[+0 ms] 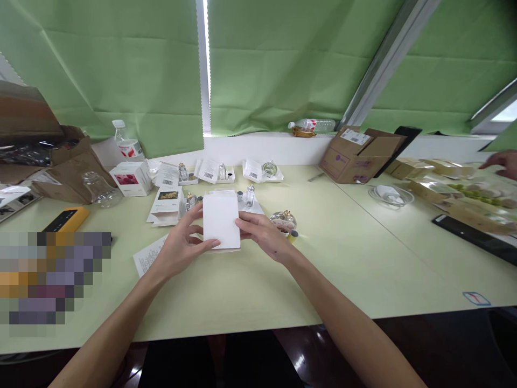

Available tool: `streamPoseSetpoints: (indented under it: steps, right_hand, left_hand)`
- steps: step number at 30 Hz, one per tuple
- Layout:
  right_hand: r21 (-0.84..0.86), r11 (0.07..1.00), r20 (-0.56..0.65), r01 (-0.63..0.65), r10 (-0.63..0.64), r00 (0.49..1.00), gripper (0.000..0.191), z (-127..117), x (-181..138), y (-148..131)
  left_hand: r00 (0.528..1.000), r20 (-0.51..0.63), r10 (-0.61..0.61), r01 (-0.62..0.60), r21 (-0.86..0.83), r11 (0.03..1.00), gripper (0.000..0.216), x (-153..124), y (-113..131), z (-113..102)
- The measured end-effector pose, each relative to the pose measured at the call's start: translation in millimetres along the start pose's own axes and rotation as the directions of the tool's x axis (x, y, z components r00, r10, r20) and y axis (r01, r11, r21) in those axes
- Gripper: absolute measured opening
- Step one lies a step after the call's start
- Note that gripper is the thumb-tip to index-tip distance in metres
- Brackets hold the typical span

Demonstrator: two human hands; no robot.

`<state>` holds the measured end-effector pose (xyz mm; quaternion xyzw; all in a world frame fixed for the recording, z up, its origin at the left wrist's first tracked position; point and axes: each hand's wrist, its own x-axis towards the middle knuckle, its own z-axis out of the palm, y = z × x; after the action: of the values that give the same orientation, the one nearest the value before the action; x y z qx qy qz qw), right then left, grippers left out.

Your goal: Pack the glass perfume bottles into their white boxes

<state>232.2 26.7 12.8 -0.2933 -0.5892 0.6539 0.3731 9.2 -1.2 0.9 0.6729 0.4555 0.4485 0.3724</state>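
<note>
A plain white box (221,220) stands just above the pale green table (343,253), held between both my hands. My left hand (182,242) wraps its left and lower edge, thumb on the front face. My right hand (263,233) grips its right edge with curled fingers. A sheet of printed paper (148,256) lies under my left wrist. A round glass perfume bottle with a gold cap (283,221) sits just right of my right hand. Small glass vials (250,195) stand behind the box.
Small printed cartons (131,178) and white trays with bottles (262,171) lie beyond the box. An open brown cardboard box (355,156) sits at the back right, more cardboard (68,172) at the left. Another person's hand (503,163) shows at the far right.
</note>
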Motion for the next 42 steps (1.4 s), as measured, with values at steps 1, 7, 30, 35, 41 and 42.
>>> streamPoseSetpoints:
  steps: [1,7,30,35,41,42]
  right_hand:
    - [0.0,1.0,-0.001,-0.004,0.004,1.0,0.035,-0.2,0.3,0.2]
    - [-0.013,1.0,-0.009,-0.005,0.005,1.0,0.036,-2.8,2.5,0.6]
    - [-0.073,0.997,-0.024,-0.017,0.015,1.0,0.041,-2.8,1.7,-2.8]
    - [-0.136,0.99,-0.057,-0.026,0.018,0.998,0.043,-6.0,2.2,-0.1]
    - [-0.216,0.976,-0.073,-0.037,0.021,0.997,0.048,-9.6,2.6,1.8]
    - [-0.226,0.974,-0.07,-0.033,0.018,0.997,0.047,-9.8,2.3,1.3]
  left_hand:
    - [1.0,0.011,-0.011,0.011,-0.033,0.999,0.078,0.2,-0.1,-0.3]
    - [0.997,0.043,-0.062,0.07,-0.224,0.972,0.061,1.7,-1.5,-2.7]
    - [0.992,0.039,-0.117,0.124,-0.271,0.954,0.066,2.5,2.7,-5.3]
    - [0.994,0.028,-0.106,0.11,-0.255,0.961,0.065,2.9,2.6,-6.2]
    - [0.994,0.025,-0.105,0.108,-0.206,0.972,0.061,2.7,-0.4,-7.6]
    - [0.994,0.022,-0.106,0.109,-0.196,0.975,0.06,2.7,-0.6,-7.6]
